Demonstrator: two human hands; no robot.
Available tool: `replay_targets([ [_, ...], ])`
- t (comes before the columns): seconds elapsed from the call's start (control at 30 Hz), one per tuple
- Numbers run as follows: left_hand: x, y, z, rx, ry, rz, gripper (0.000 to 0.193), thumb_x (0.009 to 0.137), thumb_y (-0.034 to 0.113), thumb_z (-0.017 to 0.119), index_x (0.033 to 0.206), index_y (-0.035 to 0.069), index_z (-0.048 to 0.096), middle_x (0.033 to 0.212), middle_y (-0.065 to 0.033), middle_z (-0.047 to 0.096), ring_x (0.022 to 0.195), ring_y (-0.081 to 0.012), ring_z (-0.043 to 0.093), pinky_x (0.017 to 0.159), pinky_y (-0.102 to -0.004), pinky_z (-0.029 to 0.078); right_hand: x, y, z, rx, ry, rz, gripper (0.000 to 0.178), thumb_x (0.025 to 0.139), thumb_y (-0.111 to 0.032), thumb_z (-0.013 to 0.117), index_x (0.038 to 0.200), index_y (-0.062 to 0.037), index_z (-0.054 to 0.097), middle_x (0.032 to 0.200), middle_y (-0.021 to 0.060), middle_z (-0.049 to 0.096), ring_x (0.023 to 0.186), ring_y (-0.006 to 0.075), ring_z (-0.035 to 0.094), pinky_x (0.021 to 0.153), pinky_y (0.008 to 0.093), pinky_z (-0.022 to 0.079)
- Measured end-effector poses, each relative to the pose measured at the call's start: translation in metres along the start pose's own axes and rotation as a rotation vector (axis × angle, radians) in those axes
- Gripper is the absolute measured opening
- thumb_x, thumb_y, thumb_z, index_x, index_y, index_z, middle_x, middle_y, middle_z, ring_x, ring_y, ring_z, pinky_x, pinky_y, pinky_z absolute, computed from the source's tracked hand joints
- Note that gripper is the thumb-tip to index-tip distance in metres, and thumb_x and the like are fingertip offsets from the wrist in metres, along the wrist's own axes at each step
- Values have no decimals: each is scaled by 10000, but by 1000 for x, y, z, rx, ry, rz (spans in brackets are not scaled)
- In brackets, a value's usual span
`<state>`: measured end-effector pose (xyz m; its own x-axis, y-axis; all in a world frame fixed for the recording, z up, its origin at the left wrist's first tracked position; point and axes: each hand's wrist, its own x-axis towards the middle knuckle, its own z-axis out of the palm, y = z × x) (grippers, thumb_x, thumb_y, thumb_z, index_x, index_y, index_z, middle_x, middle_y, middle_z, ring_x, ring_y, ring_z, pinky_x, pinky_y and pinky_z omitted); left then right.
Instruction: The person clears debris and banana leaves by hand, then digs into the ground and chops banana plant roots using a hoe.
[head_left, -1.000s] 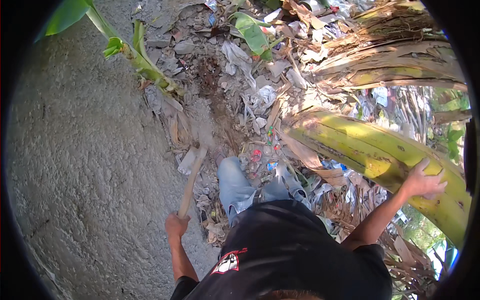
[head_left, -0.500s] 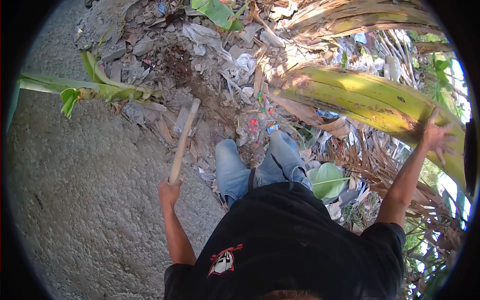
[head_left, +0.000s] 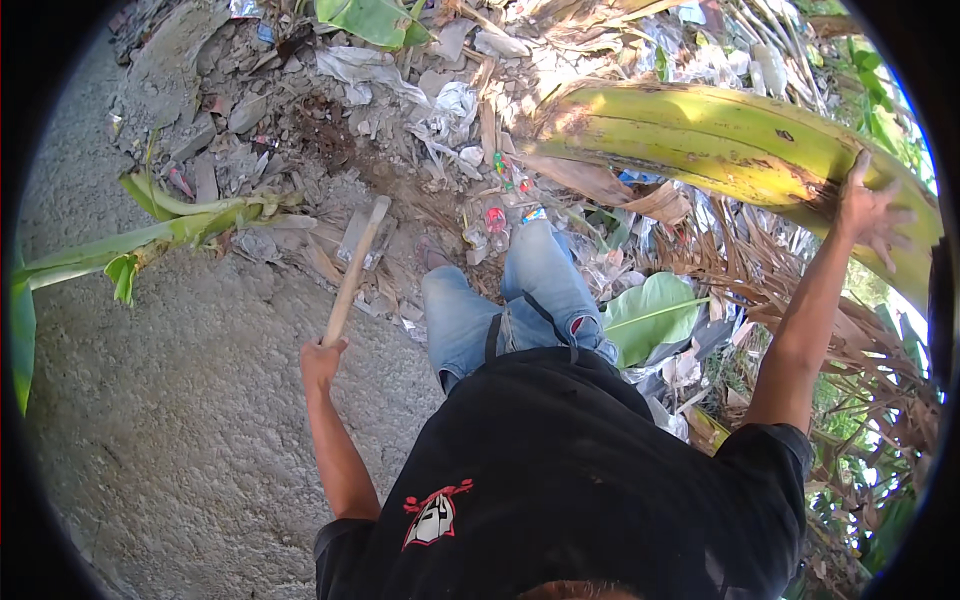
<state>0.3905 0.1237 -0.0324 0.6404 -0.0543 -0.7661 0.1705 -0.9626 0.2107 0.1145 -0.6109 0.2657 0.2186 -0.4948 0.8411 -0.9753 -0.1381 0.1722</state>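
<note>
Left hand [head_left: 321, 361] clenched round the near end of a wooden stick [head_left: 356, 272], well left of the banana trunk [head_left: 700, 125]; end grip probably buys reach. Right hand [head_left: 868, 212] set against the trunk, fingers splayed, grasping nothing; reads as a brace for balance. Young plant [head_left: 190, 228] sits farther left of the trunk, apart from both hands. White plastic [head_left: 455, 110] lies just left of the trunk's base, looks like discarded litter.

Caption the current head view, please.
Left hand grips a wooden shaft; right hand rests against a thick yellow-green trunk above littered ground.
</note>
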Motion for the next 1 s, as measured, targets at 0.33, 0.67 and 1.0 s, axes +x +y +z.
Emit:
replay_targets([
  [0.33,38,65,-22,-48,-147,-118,281,761,284,710,708,40,581,549,-22,502,410,-111,444,365,-272,320,6,36,57,439,-52,65,861,625,-828,493,1315,-312,495,1515,132,166,1307,583,-18,880,802,-75],
  [0.67,56,83,-46,-27,-220,-148,276,787,299,681,722,47,589,574,-13,521,428,-107,459,373,-260,325,-12,-11,-1,-185,215,-9,612,764,-651,540,1273,-311,527,1502,-16,259,1392,383,104,947,780,-19],
  [1.0,66,36,-75,-58,-203,-193,273,799,297,676,791,31,615,581,-9,527,431,-90,455,384,-247,330,-6,0,2,-32,5,-23,879,594,-855,492,1279,-308,541,1507,97,187,1302,589,-72,866,790,-139],
])
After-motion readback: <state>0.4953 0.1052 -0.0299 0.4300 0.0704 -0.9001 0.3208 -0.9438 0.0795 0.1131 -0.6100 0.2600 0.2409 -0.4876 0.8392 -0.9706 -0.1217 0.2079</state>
